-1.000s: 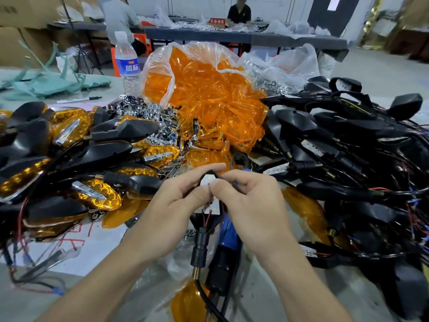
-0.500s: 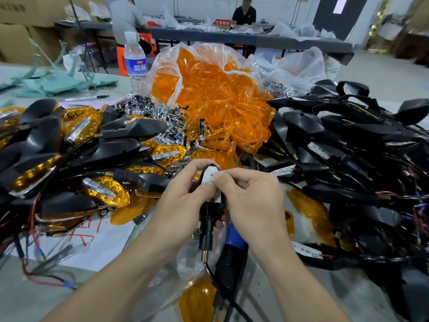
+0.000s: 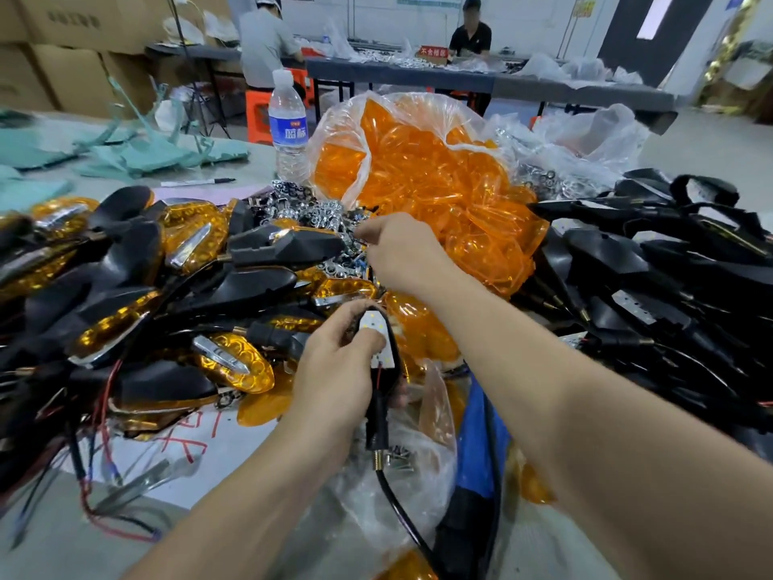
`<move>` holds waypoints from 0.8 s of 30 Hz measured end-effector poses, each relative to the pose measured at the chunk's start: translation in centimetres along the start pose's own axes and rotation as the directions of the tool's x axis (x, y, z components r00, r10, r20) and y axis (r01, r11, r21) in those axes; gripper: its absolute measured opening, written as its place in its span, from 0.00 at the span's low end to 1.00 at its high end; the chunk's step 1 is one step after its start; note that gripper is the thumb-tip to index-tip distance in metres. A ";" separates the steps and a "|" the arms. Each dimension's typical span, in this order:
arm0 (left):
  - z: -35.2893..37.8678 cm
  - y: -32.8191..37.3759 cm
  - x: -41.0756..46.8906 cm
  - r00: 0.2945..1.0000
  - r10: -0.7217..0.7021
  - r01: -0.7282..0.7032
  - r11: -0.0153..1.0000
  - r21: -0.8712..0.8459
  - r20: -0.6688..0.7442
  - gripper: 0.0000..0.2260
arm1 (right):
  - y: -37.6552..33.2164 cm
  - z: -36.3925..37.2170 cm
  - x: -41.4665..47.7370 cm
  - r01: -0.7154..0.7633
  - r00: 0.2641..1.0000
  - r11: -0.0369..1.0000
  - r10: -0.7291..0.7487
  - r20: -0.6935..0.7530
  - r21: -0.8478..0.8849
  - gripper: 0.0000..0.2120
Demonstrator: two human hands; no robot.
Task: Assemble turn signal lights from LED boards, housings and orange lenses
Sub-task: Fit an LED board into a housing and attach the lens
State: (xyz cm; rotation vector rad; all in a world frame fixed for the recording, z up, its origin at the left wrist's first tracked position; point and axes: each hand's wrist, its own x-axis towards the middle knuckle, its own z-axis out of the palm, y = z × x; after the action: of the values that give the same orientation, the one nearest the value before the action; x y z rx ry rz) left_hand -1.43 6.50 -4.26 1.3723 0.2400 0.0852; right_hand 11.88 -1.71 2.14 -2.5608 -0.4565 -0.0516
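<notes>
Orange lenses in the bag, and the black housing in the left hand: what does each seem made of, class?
Orange lenses: probably translucent tinted plastic, glossy; light passes through and glints. Housing: likely moulded black plastic, matte; dull surface, barely any shine.

We cannot tell whether our right hand (image 3: 401,255) pinches anything among the chrome parts (image 3: 309,207); our left hand (image 3: 334,370) hides most of the housing (image 3: 378,412).

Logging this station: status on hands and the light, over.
Left hand grips housing, LED board in it. Right hand at chrome parts pile, grasp unclear. Nothing between the hands.
</notes>
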 end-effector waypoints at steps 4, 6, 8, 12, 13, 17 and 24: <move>0.2 -0.2 0.1 0.999 0.023 -0.026 0.996 0.081 0.033 0.15 | -1.4 1.4 4.7 0.179 0.981 0.956 -0.154 0.121 -0.232 0.24; 0.2 -0.3 0.2 0.998 0.037 -0.043 0.992 0.117 0.057 0.16 | -1.7 2.3 5.9 0.224 0.967 0.936 -0.179 0.179 -0.272 0.25; 0.1 -0.2 0.2 0.998 0.040 -0.047 0.989 0.139 0.054 0.17 | -1.6 3.2 6.2 0.228 0.965 0.938 -0.183 0.187 -0.259 0.22; 0.1 -0.2 0.4 0.997 0.060 -0.067 0.984 0.163 0.047 0.14 | -1.0 4.3 5.7 0.136 0.989 0.955 -0.145 -0.015 -0.265 0.14; 0.1 -0.2 0.4 0.997 0.066 -0.072 0.983 0.169 0.043 0.13 | -0.9 4.1 5.2 0.095 0.992 0.968 -0.111 -0.056 -0.234 0.13; 0.1 -0.5 0.4 0.997 0.053 -0.060 0.988 0.142 0.052 0.13 | 0.0 0.5 2.0 -0.071 0.957 0.997 0.070 -0.281 0.006 0.17; 0.2 -0.4 -0.1 0.988 0.031 -0.029 0.999 -0.017 0.149 0.12 | 2.0 -3.7 -12.7 0.047 0.851 0.656 0.368 -0.374 0.753 0.26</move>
State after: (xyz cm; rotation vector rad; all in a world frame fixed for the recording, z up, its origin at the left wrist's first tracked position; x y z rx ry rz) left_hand -1.54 6.20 -4.54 1.3610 0.0928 0.0089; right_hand 0.73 -9.14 2.73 -1.6528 0.0005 -0.3784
